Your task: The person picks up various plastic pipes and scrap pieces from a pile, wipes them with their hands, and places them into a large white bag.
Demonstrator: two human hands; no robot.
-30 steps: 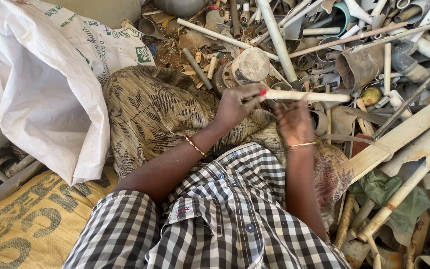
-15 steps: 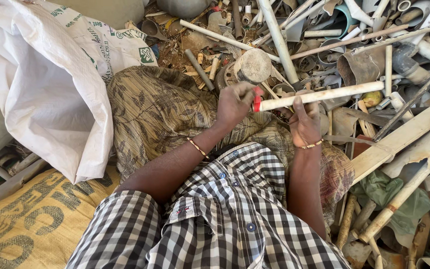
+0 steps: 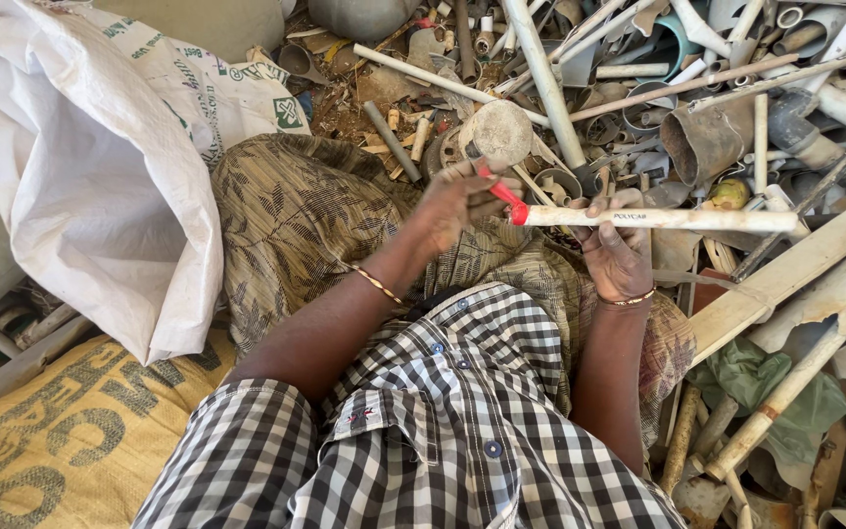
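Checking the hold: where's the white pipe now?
Head view, centre-right: the white pipe lies level across the right hand, its red end by the left hand, above the scrap pile.

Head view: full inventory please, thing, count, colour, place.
pipe: one, off-white with a red end, held level over the lap
red tool: one, red, at the pipe's red end, in the left hand
scrap pile: many pipes and fittings, grey, white and tan, top and right
white sack: one, white, left
yellow sack: one, yellow with dark print, bottom left
patterned cloth: one, brown-olive, over the lap
checked shirt: one, black and white, bottom centre
bangles: one on each wrist, gold
left hand: grips the red tool
right hand: fingers under the pipe
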